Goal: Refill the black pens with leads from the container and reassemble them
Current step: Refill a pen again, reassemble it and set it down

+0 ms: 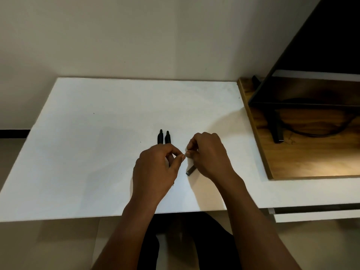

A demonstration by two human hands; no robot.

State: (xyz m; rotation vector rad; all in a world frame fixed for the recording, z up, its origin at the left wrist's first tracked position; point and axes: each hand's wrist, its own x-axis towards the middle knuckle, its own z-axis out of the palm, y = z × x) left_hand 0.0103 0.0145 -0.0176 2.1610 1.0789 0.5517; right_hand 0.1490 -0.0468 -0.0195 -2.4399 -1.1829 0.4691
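Observation:
Two black pens (164, 137) lie side by side on the white table (87, 152), tips pointing away from me, their near ends hidden behind my left hand (157, 170). That hand pinches thumb and forefinger together; whatever is between them is too small to make out. My right hand (208, 154) holds a small dark lead container (191, 170), whose lower end sticks out below the palm. Its fingertips meet those of the left hand above the table.
A wooden board (303, 160) lies at the right with a black monitor (321, 55) and its stand (275, 127) and cable on it. A wall runs behind the table. My legs show below the table's front edge.

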